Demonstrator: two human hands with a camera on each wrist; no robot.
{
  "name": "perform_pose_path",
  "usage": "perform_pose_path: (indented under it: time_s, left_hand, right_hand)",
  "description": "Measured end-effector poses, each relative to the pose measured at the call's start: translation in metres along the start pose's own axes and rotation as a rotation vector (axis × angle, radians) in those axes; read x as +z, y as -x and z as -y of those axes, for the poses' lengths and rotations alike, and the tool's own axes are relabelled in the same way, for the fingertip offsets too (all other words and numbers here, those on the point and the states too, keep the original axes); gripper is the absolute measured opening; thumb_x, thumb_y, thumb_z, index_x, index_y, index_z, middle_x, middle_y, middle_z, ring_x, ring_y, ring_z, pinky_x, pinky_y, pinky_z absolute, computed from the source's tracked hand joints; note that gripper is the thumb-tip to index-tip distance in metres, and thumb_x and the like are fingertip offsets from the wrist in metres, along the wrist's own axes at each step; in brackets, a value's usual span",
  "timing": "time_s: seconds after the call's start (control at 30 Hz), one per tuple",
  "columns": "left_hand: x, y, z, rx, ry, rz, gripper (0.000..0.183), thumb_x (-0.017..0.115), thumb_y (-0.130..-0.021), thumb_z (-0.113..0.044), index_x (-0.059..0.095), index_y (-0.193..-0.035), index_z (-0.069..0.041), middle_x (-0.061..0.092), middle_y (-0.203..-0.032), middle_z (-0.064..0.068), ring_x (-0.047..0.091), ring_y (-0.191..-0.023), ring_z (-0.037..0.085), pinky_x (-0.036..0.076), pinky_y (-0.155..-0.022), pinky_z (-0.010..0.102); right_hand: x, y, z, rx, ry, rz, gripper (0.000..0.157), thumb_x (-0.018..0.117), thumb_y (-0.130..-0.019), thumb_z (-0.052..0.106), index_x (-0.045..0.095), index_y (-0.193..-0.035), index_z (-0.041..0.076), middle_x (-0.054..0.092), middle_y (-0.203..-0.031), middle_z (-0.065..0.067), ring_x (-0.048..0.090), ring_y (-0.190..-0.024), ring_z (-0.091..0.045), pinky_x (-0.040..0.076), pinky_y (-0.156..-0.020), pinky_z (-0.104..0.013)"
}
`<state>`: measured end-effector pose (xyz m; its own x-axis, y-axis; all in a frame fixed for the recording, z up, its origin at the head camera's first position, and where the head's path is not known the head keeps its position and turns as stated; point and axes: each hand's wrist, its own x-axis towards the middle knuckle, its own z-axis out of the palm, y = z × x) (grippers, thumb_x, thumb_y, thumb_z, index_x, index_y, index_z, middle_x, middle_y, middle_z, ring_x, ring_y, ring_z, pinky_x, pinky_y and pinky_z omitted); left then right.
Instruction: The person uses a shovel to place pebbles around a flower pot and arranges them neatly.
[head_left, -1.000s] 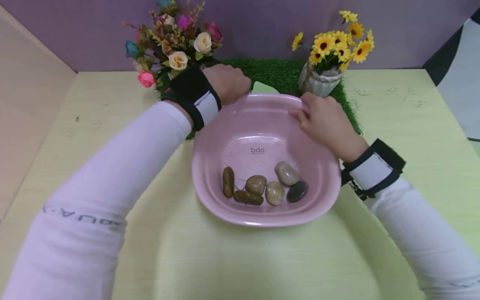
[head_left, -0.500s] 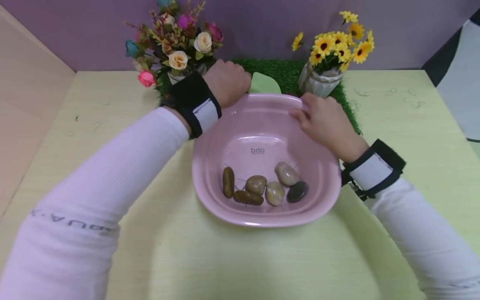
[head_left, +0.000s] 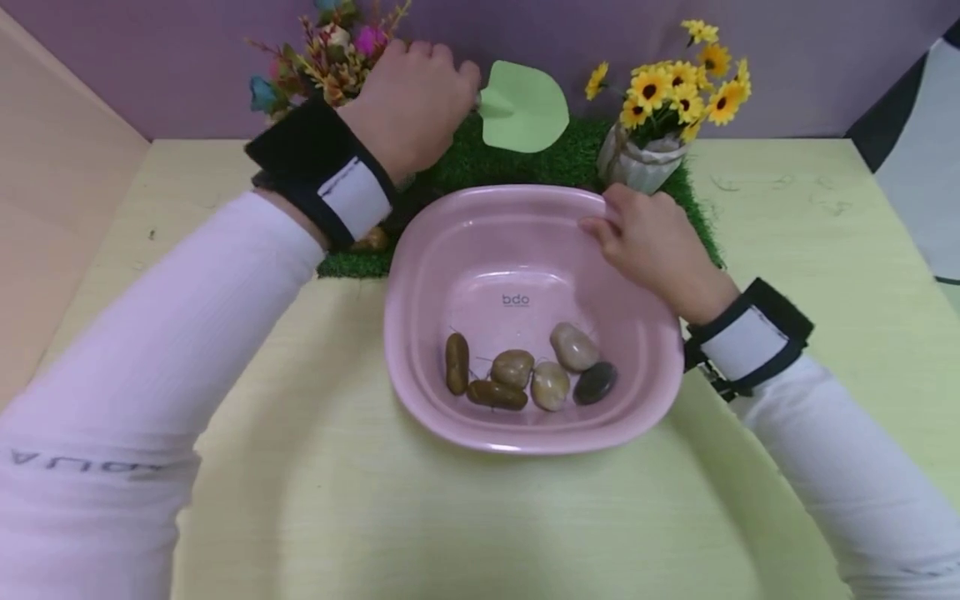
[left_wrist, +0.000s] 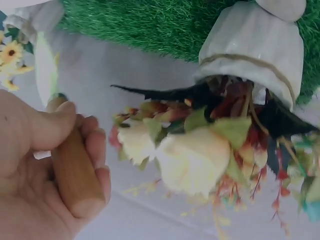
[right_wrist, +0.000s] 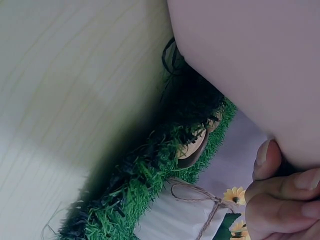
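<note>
My left hand [head_left: 420, 104] grips a small garden trowel by its wooden handle [left_wrist: 75, 165], fingers and thumb wrapped round it. The trowel's pale green blade [head_left: 525, 108] points right, above the artificial turf behind the basin. A pink plastic basin [head_left: 536, 442] sits tilted toward me, its far side over the turf. Several smooth stones [head_left: 512, 368], brown, beige and dark grey, lie gathered at its near end. My right hand [head_left: 652, 242] holds the basin's far right rim, thumb inside; in the right wrist view its curled fingers [right_wrist: 285, 195] show under the rim.
Potted artificial roses [left_wrist: 192, 155] stand at the back left, close to my left hand. Yellow sunflowers [head_left: 678, 92] in a whitish pot [head_left: 641, 162] are behind my right hand. Both are on the green turf mat [head_left: 352, 265], against a purple wall.
My left hand has moved up, back and to the left with the trowel, whose blade rises from behind the basin's rim into full view. My right hand and the basin stay put.
</note>
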<state>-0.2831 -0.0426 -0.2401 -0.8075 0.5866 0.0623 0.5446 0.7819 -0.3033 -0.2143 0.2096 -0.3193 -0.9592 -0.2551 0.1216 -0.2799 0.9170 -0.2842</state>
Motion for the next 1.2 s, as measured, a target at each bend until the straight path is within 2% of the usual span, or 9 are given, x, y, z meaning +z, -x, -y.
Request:
perform_pose_path:
  time_s: [0.23, 0.4, 0.5, 0.6, 0.7, 0.8, 0.93, 1.1, 1.2]
  left_hand:
    - [-0.018, 0.027, 0.007, 0.047, 0.061, 0.042, 0.038, 0.037, -0.101, -0.007, 0.04, -0.136, 0.009, 0.053, -0.123, 0.034, 0.052, -0.113, 0.051, 0.042, -0.103, 0.061]
    - [-0.024, 0.049, 0.012, 0.131, 0.115, 0.098, 0.03, 0.043, -0.099, -0.003, 0.051, -0.127, 0.003, 0.06, -0.119, 0.025, 0.058, -0.101, 0.043, 0.048, -0.089, 0.056]
    - [-0.024, 0.062, 0.01, 0.165, 0.167, 0.19, 0.028, 0.054, -0.097, -0.003, 0.055, -0.125, -0.003, 0.063, -0.118, 0.019, 0.061, -0.1, 0.038, 0.049, -0.085, 0.052]
    - [-0.025, 0.07, 0.003, 0.188, 0.192, 0.3, 0.035, 0.058, -0.094, 0.001, 0.059, -0.129, -0.007, 0.065, -0.123, 0.014, 0.06, -0.108, 0.036, 0.048, -0.094, 0.053]
    - [-0.028, 0.076, -0.007, 0.217, 0.18, 0.356, 0.037, 0.059, -0.095, 0.0, 0.064, -0.129, -0.011, 0.067, -0.126, 0.012, 0.06, -0.116, 0.035, 0.044, -0.101, 0.054]
    - [-0.028, 0.08, -0.017, 0.255, 0.155, 0.352, 0.03, 0.061, -0.096, -0.009, 0.068, -0.125, -0.014, 0.069, -0.122, 0.011, 0.062, -0.115, 0.034, 0.041, -0.105, 0.056]
    - [-0.025, 0.086, -0.028, 0.292, 0.094, 0.304, 0.026, 0.068, -0.093, -0.022, 0.071, -0.118, -0.016, 0.072, -0.112, 0.011, 0.065, -0.104, 0.032, 0.044, -0.098, 0.049]
    - [-0.016, 0.089, -0.041, 0.312, -0.006, 0.271, 0.023, 0.071, -0.09, -0.027, 0.073, -0.112, -0.02, 0.072, -0.108, 0.01, 0.062, -0.1, 0.031, 0.039, -0.094, 0.046]
    - [-0.009, 0.088, -0.046, 0.352, -0.022, 0.266, 0.024, 0.069, -0.092, -0.027, 0.072, -0.115, -0.022, 0.07, -0.114, 0.012, 0.059, -0.107, 0.033, 0.037, -0.097, 0.047]
  right_hand:
    - [0.0, 0.001, 0.0, 0.0, 0.001, -0.007, 0.031, 0.057, -0.1, 0.029, 0.052, -0.084, 0.003, 0.051, -0.066, -0.012, 0.051, -0.053, -0.026, 0.04, -0.048, -0.032]
    - [-0.001, 0.001, -0.001, 0.0, -0.018, -0.009, 0.03, 0.057, -0.1, 0.028, 0.053, -0.085, 0.002, 0.052, -0.067, -0.013, 0.052, -0.054, -0.026, 0.04, -0.048, -0.032]
    - [0.0, 0.001, -0.001, 0.001, -0.026, 0.002, 0.029, 0.057, -0.1, 0.028, 0.054, -0.086, 0.002, 0.053, -0.068, -0.013, 0.053, -0.055, -0.026, 0.042, -0.048, -0.032]
    - [0.001, 0.001, 0.0, 0.004, -0.025, 0.008, 0.029, 0.057, -0.1, 0.027, 0.054, -0.086, 0.002, 0.053, -0.068, -0.013, 0.054, -0.055, -0.026, 0.043, -0.049, -0.032]
    - [0.0, 0.001, 0.0, -0.001, -0.015, 0.002, 0.029, 0.057, -0.1, 0.028, 0.054, -0.086, 0.002, 0.054, -0.069, -0.013, 0.054, -0.056, -0.027, 0.043, -0.049, -0.033]
    - [0.0, 0.001, 0.0, -0.001, -0.012, 0.0, 0.029, 0.057, -0.1, 0.028, 0.055, -0.087, 0.002, 0.055, -0.069, -0.014, 0.055, -0.056, -0.026, 0.043, -0.049, -0.032]
    - [0.001, 0.0, 0.0, 0.001, -0.02, 0.003, 0.029, 0.057, -0.1, 0.027, 0.054, -0.086, 0.002, 0.053, -0.068, -0.013, 0.054, -0.054, -0.025, 0.043, -0.048, -0.032]
    - [0.002, 0.0, 0.0, 0.001, -0.018, 0.002, 0.029, 0.058, -0.1, 0.028, 0.053, -0.085, 0.003, 0.052, -0.067, -0.012, 0.053, -0.053, -0.025, 0.042, -0.048, -0.032]
    - [0.002, 0.0, -0.001, 0.006, -0.009, 0.001, 0.03, 0.057, -0.1, 0.028, 0.053, -0.085, 0.003, 0.052, -0.067, -0.012, 0.053, -0.054, -0.025, 0.042, -0.048, -0.032]
